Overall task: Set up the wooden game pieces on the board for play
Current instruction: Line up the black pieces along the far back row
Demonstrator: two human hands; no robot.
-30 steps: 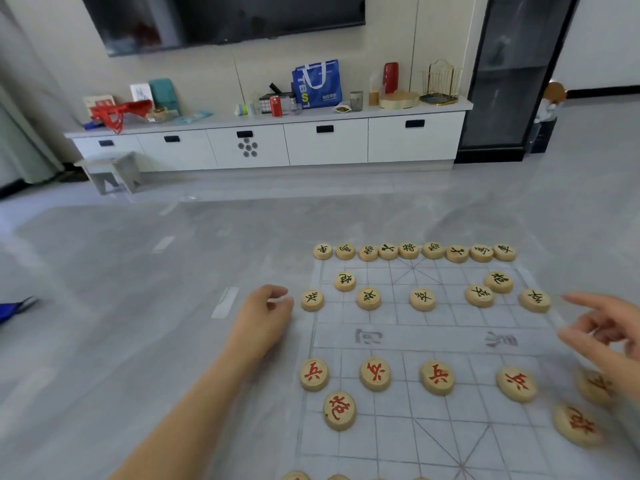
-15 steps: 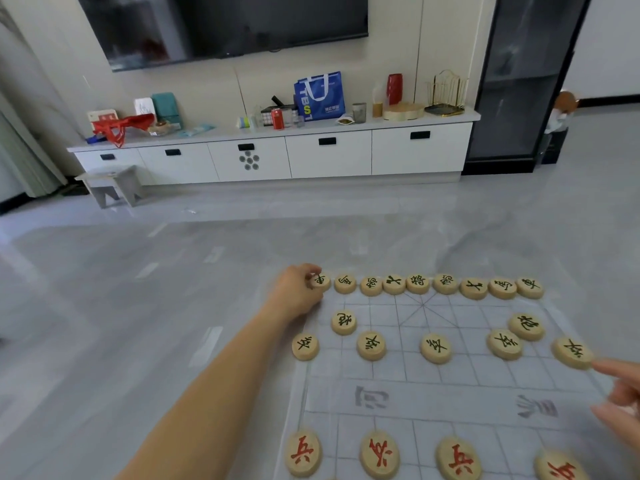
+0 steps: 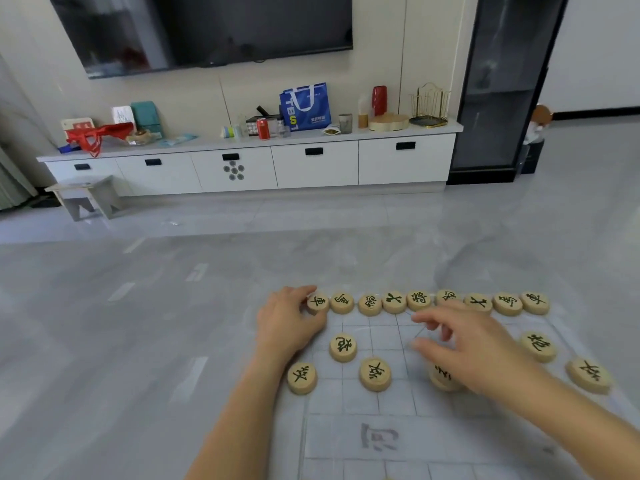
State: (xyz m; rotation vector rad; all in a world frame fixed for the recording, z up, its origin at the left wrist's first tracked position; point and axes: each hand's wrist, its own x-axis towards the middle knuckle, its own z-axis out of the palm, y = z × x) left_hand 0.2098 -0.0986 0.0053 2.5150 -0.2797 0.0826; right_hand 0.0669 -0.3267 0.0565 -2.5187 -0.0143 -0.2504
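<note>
Wooden corner piece, seemingly pinched by our left hand to square the back row; our right hand hovers over the board, fingers spread.

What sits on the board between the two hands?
Head view: between the left hand, pinching the corner piece, and the right hand lies one black-lettered wooden piece; otherwise bare board.

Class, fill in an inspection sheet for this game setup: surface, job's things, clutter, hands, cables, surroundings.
Surface: printed board sheet lies flat on the grey floor.
Job's things: nine black-lettered pieces line the far row; more stand nearer.
Clutter: nothing seen on the board.
Hands: left hand pinches the corner piece; right hand hovers open, holding nothing.
Cables: nothing seen.
Surroundings: white cabinet bearing a blue bag and red can; television above.
</note>
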